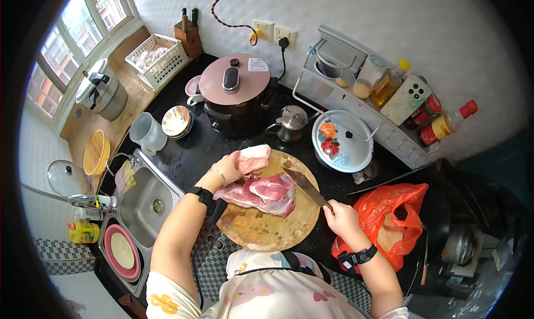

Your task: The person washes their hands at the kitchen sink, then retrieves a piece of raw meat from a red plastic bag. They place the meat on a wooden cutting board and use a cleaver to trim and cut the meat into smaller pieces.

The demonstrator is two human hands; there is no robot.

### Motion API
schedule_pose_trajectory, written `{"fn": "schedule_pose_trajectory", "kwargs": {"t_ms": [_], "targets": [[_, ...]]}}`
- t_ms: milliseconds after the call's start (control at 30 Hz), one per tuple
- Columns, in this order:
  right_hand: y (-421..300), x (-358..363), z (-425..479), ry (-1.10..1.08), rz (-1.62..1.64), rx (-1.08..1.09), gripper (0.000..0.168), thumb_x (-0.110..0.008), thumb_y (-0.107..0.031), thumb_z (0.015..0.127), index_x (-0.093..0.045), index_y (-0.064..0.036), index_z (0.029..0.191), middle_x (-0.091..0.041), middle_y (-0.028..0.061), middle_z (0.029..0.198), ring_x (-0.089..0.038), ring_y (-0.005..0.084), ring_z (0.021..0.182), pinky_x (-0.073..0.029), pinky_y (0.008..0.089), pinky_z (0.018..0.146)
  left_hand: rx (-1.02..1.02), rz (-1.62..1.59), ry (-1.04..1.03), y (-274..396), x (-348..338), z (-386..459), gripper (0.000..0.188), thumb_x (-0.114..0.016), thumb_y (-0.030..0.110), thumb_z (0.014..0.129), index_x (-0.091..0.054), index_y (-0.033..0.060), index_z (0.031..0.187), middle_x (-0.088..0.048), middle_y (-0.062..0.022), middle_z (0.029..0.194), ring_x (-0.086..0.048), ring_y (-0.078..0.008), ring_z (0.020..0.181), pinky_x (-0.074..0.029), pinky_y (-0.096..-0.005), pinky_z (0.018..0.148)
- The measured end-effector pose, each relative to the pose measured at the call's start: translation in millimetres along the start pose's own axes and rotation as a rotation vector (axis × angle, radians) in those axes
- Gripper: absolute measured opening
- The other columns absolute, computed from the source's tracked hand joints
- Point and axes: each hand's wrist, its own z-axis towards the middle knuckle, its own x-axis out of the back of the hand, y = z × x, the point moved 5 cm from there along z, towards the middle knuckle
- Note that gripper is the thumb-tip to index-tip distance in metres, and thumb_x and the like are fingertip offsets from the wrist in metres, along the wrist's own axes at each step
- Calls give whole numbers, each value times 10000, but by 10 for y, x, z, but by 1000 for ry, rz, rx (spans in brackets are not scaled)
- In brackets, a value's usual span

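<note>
On a round wooden chopping board (267, 233) lies a large piece of raw red meat (263, 194). Beyond it, at the board's far left edge, my left hand (227, 167) grips a paler, fatty slab of raw meat (253, 158). My right hand (342, 220) is closed round the handle of a kitchen knife (306, 187) at the right of the board. The blade points up and left, its tip above the board just beyond the red meat. Part of the pale slab is hidden under my left fingers.
A steel sink (146, 210) lies left. Beyond the board stand an electric pressure cooker (235, 94), a metal pitcher (292, 123) and a lidded enamel pot (343, 142). A red plastic bag (388, 198) sits right, near a wok (434, 206). A seasoning rack (342, 94) hangs behind.
</note>
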Motion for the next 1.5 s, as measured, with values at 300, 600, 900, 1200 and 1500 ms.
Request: {"fn": "schedule_pose_trajectory", "kwargs": {"t_ms": [300, 600, 900, 1200, 1500], "targets": [[-254, -57, 106, -9, -10, 66, 193, -619, -240, 874, -604, -55, 822, -623, 178, 681, -623, 390, 655, -490, 481, 553, 220, 134, -83, -132, 55, -11, 934, -770, 325, 685, -301, 166, 1476, -482, -160, 1400, -488, -355, 1272, -399, -483, 1041], [-187, 9, -224, 12, -84, -39, 155, -623, -239, 875, -655, -87, 881, -653, 156, 725, -647, 362, 683, -512, 459, 582, 260, 342, -302, 166, 78, 410, 620, -725, 351, 734, -568, 19, 1234, -617, -195, 1228, -580, -316, 1186, -433, -399, 1018], [-71, 61, -155, 45, -56, -64, 156, -621, -233, 881, -652, -81, 874, -654, 152, 720, -648, 357, 674, -511, 453, 576, -59, 335, -346, 147, -182, 635, 360, -589, 182, 788, -673, 30, 1103, -677, -168, 1111, -636, -299, 1070, -475, -372, 919], [-40, 27, -7, 57, -54, -39, 133, -624, -222, 870, -648, -92, 854, -656, 143, 720, -648, 350, 671, -512, 454, 569, -229, 51, -294, 673, 154, 392, 387, -574, 100, 727, -656, 69, 1104, -675, -215, 1039, -631, -363, 1028, -483, -383, 895], [-62, -52, -199, 41, -54, -56, 145, -617, -241, 878, -646, -101, 859, -653, 141, 698, -645, 352, 657, -509, 456, 560, -81, 273, 92, 522, 80, 107, 429, -654, 241, 815, -583, 99, 1214, -626, -200, 1122, -624, -379, 1029, -515, -415, 880]]}}
